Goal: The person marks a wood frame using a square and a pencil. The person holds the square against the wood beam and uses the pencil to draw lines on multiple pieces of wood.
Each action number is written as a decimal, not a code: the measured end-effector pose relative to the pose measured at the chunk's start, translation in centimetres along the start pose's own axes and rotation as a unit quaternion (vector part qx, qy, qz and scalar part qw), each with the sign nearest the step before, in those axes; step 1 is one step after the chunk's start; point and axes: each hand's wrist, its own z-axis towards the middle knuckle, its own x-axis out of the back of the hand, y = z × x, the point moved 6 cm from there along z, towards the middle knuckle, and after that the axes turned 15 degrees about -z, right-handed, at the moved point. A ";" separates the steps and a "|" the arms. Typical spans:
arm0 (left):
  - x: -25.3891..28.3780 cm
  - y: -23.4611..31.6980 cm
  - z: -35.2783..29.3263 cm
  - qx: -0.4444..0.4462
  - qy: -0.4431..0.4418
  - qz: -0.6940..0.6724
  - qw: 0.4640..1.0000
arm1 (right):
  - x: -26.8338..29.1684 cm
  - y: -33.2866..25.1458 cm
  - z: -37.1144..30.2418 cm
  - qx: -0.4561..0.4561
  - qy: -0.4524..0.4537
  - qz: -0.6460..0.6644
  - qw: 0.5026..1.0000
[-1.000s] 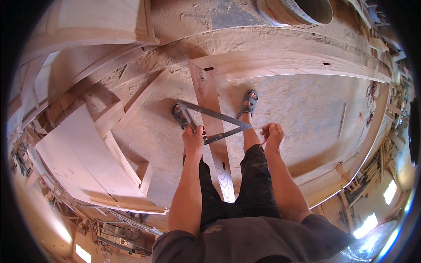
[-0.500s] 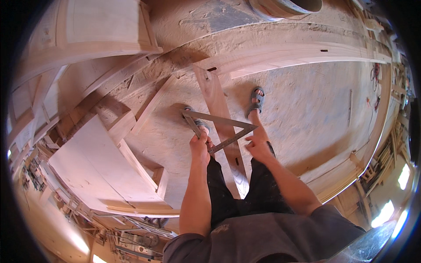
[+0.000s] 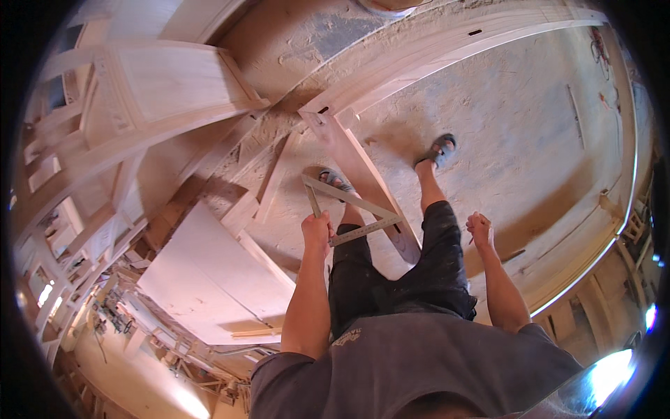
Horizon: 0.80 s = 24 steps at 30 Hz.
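Observation:
My left hand (image 3: 319, 229) is closed on one corner of a flat metal triangle square (image 3: 384, 222), which reaches out over my leg and the board. Below it, between my legs, a wooden board (image 3: 356, 164) slants away and meets a long wooden rail at its far end. Dark slots show in the board and in the rail. Off to the right, above the floor beside my knee, my right hand (image 3: 479, 229) is closed. A small thin dark tip shows under its fingers, too small to name.
The long rail (image 3: 419, 66) curves across the far side. At left stand pale wooden panels (image 3: 216, 279) and a large framed wooden piece (image 3: 171, 80). Short timber pieces (image 3: 276, 174) lie near my left foot. Sawdust covers the floor (image 3: 523, 140).
My right hand has moved right, away from the triangle square, and its fingers have closed. My left hand still holds the square. The view has shifted, and my right foot stands farther right.

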 end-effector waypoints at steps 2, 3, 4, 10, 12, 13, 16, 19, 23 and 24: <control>1.4 1.6 -2.1 -0.025 0.023 0.045 0.998 | 0.3 1.4 -0.2 0.012 0.034 -0.134 0.990; 1.6 2.7 -3.4 -0.054 0.029 0.060 0.996 | 0.8 2.3 0.6 0.033 0.043 -0.157 0.986; 2.1 4.3 -5.1 -0.083 0.034 0.077 0.993 | 1.1 3.2 1.1 0.054 0.053 -0.177 0.981; 3.5 7.7 -13.8 -0.127 0.050 0.205 0.969 | 8.9 3.5 2.6 0.057 0.086 0.049 0.993; 0.0 7.9 -15.4 -0.115 0.055 0.248 0.960 | 14.8 -0.3 -1.1 -0.001 0.110 0.020 0.994; -2.2 6.9 -15.0 -0.094 0.039 0.255 0.961 | 18.1 -0.6 -2.8 -0.022 0.123 0.073 0.990; -13.1 8.3 -18.1 -0.112 -0.007 0.328 0.938 | 23.1 3.6 -6.8 -0.062 0.143 0.204 0.966; -25.3 8.9 -20.6 -0.137 -0.063 0.403 0.903 | 24.9 13.2 -12.1 -0.178 0.180 0.226 0.941; -37.1 9.5 -23.9 -0.168 -0.110 0.459 0.866 | 23.1 18.3 -16.3 -0.232 0.220 0.330 0.888; -38.9 9.3 -24.3 -0.172 -0.118 0.468 0.859 | 23.3 19.3 -16.9 -0.278 0.189 0.341 0.878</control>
